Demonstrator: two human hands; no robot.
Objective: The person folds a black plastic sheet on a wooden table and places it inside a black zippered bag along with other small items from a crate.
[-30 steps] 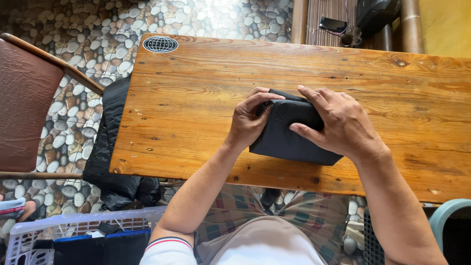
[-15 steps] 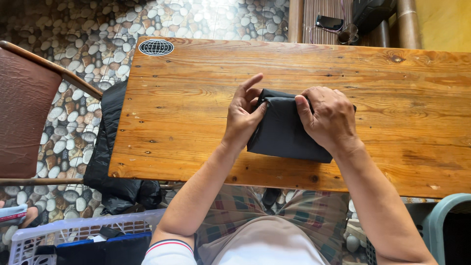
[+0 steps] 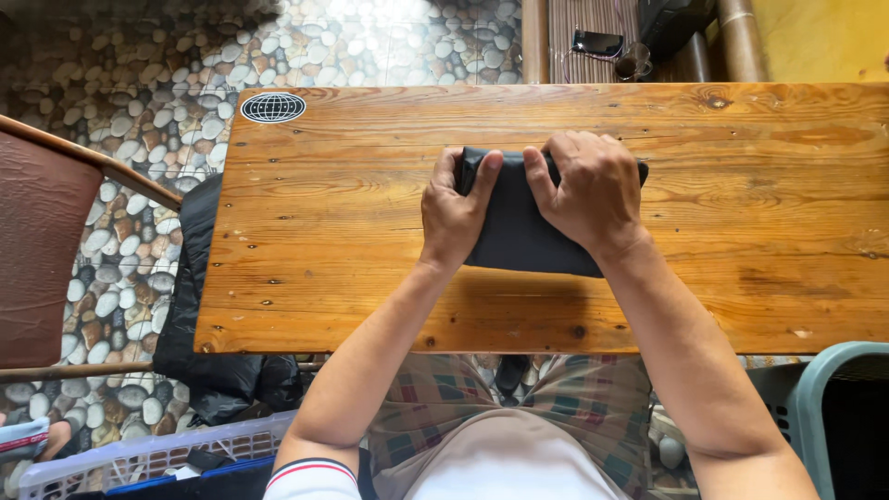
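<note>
A folded dark cloth bundle (image 3: 519, 231) lies on the wooden table (image 3: 352, 231), a little past its middle. My left hand (image 3: 454, 218) grips its left end, thumb and fingers curled over the far edge. My right hand (image 3: 593, 190) presses down on its right half, fingers wrapped over the far edge. Most of the bundle's top is hidden under my hands.
A round globe sticker (image 3: 273, 107) marks the table's far left corner. A brown chair (image 3: 46, 250) stands at the left, and a black garment (image 3: 199, 324) hangs off the table's left side. A white basket (image 3: 139, 458) sits near left, a teal bin (image 3: 833, 398) near right.
Both hands have slid toward the bundle's far edge and curled over it. The bundle looks flatter and squarer to the table than before.
</note>
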